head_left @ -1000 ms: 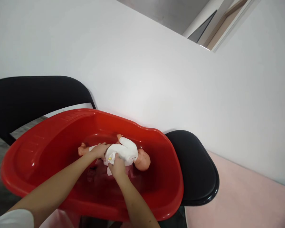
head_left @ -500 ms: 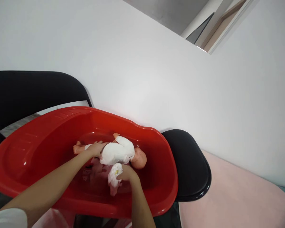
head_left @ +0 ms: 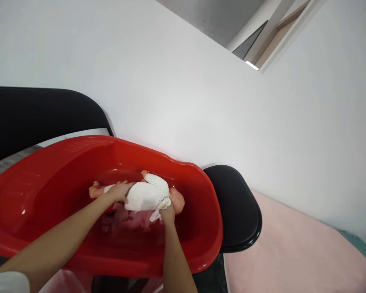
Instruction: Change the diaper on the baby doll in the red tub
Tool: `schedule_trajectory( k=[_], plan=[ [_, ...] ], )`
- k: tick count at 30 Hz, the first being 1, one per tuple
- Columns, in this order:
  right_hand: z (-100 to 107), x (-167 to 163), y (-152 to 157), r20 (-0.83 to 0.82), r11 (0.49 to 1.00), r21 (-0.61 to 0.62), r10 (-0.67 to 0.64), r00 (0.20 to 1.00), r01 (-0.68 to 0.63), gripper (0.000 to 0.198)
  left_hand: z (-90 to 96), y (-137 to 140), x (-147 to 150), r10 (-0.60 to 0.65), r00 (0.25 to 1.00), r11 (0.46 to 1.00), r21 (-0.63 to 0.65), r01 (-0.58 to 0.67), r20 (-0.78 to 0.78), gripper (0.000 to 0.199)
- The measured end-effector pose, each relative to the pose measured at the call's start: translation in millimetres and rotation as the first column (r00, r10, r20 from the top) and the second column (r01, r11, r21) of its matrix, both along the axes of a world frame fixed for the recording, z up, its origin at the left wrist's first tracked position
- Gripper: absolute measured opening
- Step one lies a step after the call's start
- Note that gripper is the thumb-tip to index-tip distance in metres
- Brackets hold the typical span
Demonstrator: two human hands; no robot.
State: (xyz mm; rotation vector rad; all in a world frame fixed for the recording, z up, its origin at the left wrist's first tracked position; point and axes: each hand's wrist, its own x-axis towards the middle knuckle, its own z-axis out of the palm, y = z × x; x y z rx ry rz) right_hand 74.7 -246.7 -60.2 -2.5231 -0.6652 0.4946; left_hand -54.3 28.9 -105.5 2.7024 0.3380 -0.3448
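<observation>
A baby doll in a white suit lies on its side inside a red plastic tub, head toward the right. My left hand rests on the doll's hips, holding it steady. My right hand grips a small white cloth and presses it against the doll's chest, just below the head. Part of the doll's face is hidden by the cloth and my right hand.
The tub rests across two black chairs: a backrest at the left and a seat at the right. A white wall rises right behind. A pink surface lies at the lower right.
My right hand went down to the tub floor with the cloth, then came back up to the doll's chest near the head. My left hand stayed on the doll's hips. The view shifted slightly.
</observation>
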Motion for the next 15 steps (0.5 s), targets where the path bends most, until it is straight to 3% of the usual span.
schedule_trajectory(
  k=[7, 13, 15],
  plan=[
    [-34, -37, 3, -0.084, 0.989, -0.103, -0.119, 0.989, 0.11, 0.045, 1.1, -1, 0, -0.008, 1.0, 1.0, -0.003, 0.008, -0.008, 0.111],
    [-55, -44, 10, -0.22, 0.992, -0.11, -0.091, 0.971, 0.068, 0.023, -4.0, 1, 2, 0.021, 1.0, 0.999, -0.032, -0.021, 0.0, 0.113],
    [-58, -47, 13, -0.253, 0.997, -0.075, -0.046, 0.966, 0.028, 0.026, -6.5, 2, 3, 0.026, 1.0, 0.999, -0.029, -0.027, -0.004, 0.114]
  ],
)
